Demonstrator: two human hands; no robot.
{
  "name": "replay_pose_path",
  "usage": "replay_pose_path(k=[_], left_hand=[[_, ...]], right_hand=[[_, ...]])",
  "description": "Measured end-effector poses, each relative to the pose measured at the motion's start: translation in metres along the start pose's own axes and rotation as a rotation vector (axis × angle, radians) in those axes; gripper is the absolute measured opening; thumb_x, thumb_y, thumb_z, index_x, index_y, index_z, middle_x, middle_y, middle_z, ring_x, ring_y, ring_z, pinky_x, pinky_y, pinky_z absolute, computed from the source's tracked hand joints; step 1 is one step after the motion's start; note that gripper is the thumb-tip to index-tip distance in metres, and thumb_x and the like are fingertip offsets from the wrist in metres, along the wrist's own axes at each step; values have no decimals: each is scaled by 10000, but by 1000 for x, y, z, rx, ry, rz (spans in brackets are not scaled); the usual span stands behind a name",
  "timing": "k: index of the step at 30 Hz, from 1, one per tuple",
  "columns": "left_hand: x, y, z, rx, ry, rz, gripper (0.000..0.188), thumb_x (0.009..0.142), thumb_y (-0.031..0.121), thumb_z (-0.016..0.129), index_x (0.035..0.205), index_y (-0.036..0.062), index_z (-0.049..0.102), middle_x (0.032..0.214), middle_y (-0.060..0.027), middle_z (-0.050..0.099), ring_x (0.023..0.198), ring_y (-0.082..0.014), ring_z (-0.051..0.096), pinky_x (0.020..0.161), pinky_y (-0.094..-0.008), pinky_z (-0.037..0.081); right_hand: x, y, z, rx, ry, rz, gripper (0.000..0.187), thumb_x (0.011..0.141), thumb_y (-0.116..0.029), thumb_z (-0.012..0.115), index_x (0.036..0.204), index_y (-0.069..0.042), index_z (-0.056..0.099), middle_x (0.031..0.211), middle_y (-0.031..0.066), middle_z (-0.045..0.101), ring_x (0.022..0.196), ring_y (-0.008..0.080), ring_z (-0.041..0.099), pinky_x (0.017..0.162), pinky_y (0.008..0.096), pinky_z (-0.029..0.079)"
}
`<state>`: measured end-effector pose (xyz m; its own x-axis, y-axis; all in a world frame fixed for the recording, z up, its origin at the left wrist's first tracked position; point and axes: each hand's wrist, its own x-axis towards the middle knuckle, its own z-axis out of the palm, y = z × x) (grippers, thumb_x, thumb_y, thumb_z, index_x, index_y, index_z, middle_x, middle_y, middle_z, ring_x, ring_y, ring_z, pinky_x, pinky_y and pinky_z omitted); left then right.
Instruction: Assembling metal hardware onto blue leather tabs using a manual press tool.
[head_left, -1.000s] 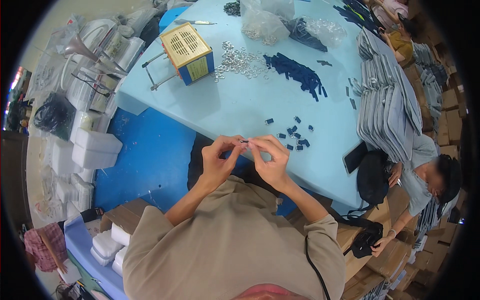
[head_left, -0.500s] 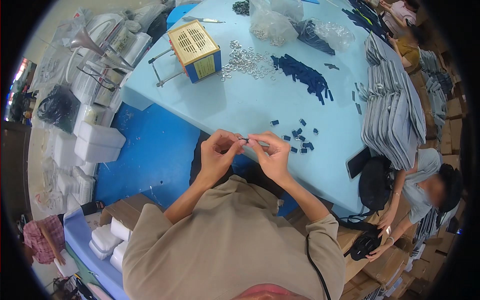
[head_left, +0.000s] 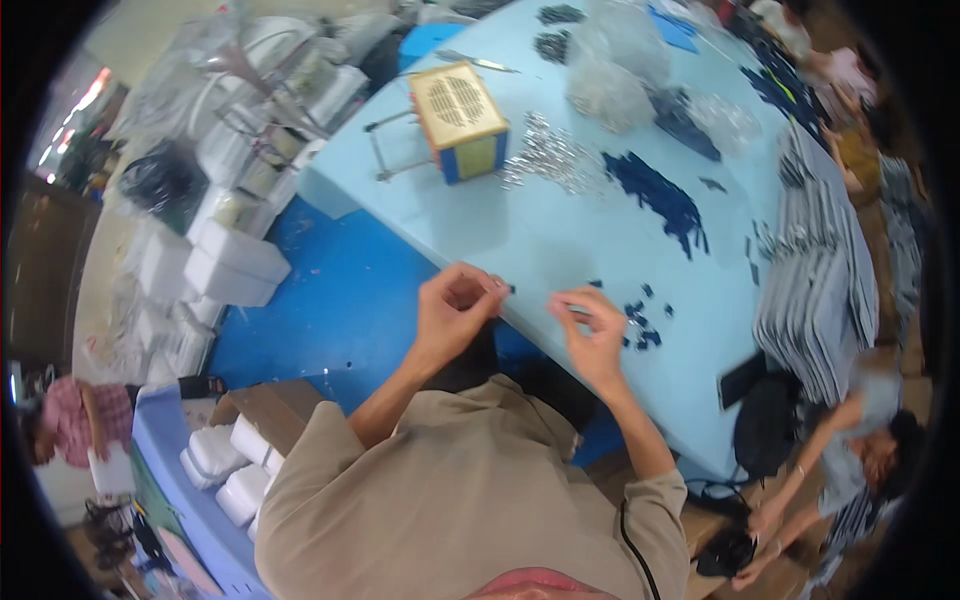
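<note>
My left hand (head_left: 455, 312) hovers over the near edge of the light blue table (head_left: 560, 240), fingers curled, thumb and forefinger pinched on a tiny dark part. My right hand (head_left: 596, 330) is a short gap to its right, its fingertips pinched together; anything between them is too small to see. Just right of that hand lies a loose scatter of small dark blue parts (head_left: 640, 325). Farther back are a larger heap of dark blue parts (head_left: 662, 197) and a pile of small silver metal parts (head_left: 550, 160).
A yellow and blue box with a round grille (head_left: 460, 120) stands at the back, with clear plastic bags (head_left: 610, 85) beside it. Stacked grey sheets (head_left: 820, 300) line the right edge. A black phone (head_left: 745, 378), a bending co-worker (head_left: 865, 450), white foam boxes (head_left: 235, 265), blue floor (head_left: 330, 310).
My hands were joined at the fingertips over one small piece; they have drawn apart sideways, left hand to the left, right hand to the right. The view has shifted closer.
</note>
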<state>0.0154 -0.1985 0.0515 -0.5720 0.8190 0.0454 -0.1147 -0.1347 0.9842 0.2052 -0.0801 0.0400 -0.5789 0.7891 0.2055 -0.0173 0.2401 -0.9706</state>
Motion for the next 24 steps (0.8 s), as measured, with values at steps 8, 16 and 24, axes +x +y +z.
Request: replay_pose_path(k=[8, 16, 24], left_hand=[[127, 34, -183, 386, 463, 48, 277, 821, 175, 845, 950, 68, 625, 835, -66, 737, 663, -110, 677, 500, -226, 370], [178, 11, -217, 434, 389, -233, 329, 798, 236, 882, 964, 134, 616, 899, -25, 758, 687, -88, 688, 484, -206, 333], [190, 8, -212, 257, 339, -316, 308, 812, 217, 875, 977, 145, 625, 909, -6, 754, 704, -59, 686, 462, -169, 339]], right_hand=[[76, 54, -72, -463, 451, -388, 144, 893, 63, 690, 1006, -1, 751, 924, 95, 704, 745, 156, 661, 643, 270, 556], [74, 56, -80, -511, 498, -499, 168, 877, 84, 694, 1013, 3, 753, 901, 87, 698, 662, 130, 639, 592, 249, 538], [76, 61, -85, -503, 511, -467, 168, 869, 86, 695, 1003, 2, 753, 894, 83, 698, 647, 124, 635, 584, 245, 521]])
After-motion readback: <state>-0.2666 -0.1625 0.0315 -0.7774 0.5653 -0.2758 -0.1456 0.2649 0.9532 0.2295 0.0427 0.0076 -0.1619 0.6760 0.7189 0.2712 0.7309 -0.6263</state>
